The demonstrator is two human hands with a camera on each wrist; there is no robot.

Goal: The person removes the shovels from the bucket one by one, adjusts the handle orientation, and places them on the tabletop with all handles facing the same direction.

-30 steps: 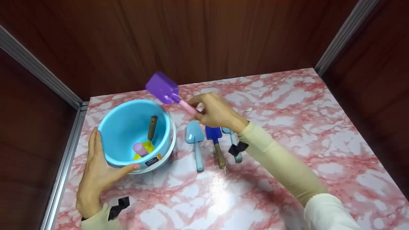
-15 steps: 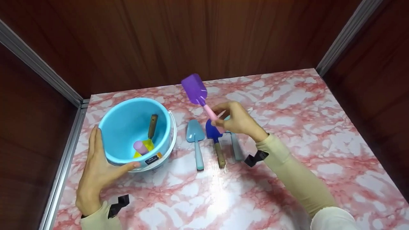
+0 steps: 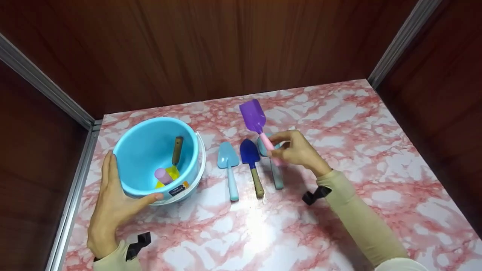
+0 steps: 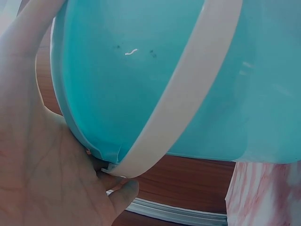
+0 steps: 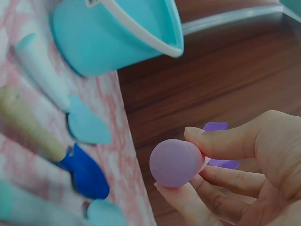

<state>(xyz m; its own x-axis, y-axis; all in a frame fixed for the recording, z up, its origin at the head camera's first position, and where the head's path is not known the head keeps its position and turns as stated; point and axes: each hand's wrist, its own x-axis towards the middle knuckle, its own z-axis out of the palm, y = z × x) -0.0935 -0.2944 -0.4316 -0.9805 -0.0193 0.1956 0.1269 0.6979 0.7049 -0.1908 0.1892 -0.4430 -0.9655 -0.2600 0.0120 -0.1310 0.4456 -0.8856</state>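
Rightward, away from the blue bucket point(image 3: 145, 148), we have carried the purple shovel point(image 3: 253, 116), the grip of our right hand point(image 3: 300, 152) pinching its pink handle point(image 3: 266, 140) above the counter point(image 3: 339, 139) near three trowels point(image 3: 249, 150), while our left hand point(image 3: 113, 203), fingers straight, touches the bucket's side.

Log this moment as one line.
left hand touches blue bucket | right hand pinches purple shovel by pink handle | three trowels on table | brown handle, lilac handle inside bucket
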